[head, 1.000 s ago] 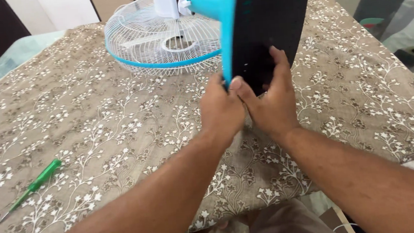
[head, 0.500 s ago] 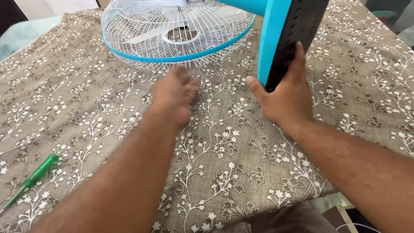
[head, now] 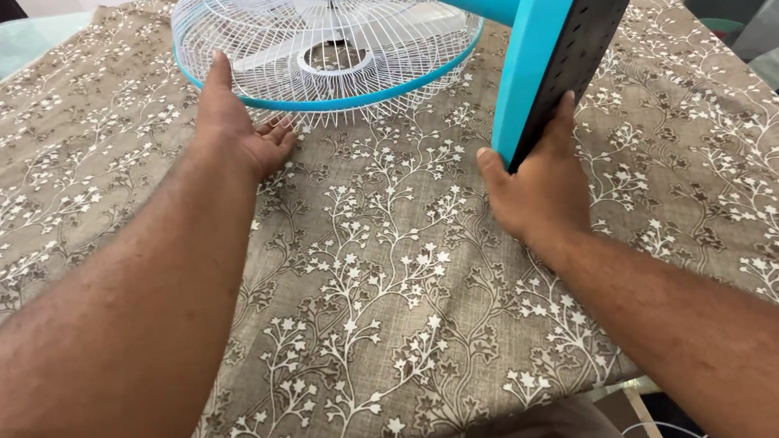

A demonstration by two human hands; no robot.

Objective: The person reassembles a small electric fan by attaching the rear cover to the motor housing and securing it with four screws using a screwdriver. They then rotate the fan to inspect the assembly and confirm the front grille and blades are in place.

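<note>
My right hand (head: 537, 192) clasps the fan base (head: 571, 34) at its near edge; my left hand (head: 236, 129), open, cups the grille (head: 328, 55) on its left rim, far-left of the base

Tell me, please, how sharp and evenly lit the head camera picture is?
Head view: soft, even daylight, no hard shadows; floral cloth, fan guard and right hand sharp; left hand sharp, its near forearm slightly soft; wide-lens stretch at the edges.
</note>
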